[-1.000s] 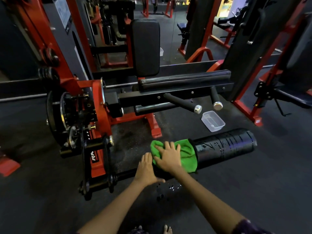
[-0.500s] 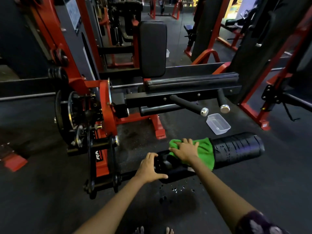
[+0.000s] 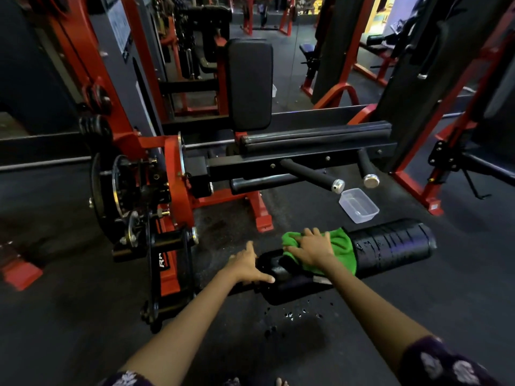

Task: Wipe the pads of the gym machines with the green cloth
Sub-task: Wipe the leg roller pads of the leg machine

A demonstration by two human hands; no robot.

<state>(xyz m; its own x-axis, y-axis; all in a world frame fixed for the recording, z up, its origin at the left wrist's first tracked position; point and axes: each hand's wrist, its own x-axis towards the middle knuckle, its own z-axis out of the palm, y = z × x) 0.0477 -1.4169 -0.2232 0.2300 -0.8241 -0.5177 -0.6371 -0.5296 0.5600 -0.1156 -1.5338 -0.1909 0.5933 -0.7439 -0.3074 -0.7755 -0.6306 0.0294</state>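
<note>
A black roller pad lies across the lower arm of a red and black gym machine, wet and shiny on its right part. The green cloth is draped over the roller's left-middle section. My right hand presses flat on the cloth with fingers spread. My left hand rests on the roller's left end, thumb stretched toward the pad. An upright black back pad and a long black seat pad stand behind.
A clear plastic container with water sits on the floor just beyond the roller. Two chrome-capped handles stick out above it. The machine's red frame and pivot wheel stand at left. Water drops spot the dark floor.
My right hand has slid the green cloth to the right along the roller, uncovering the pad's left end. My left hand stays at the roller's left end.
</note>
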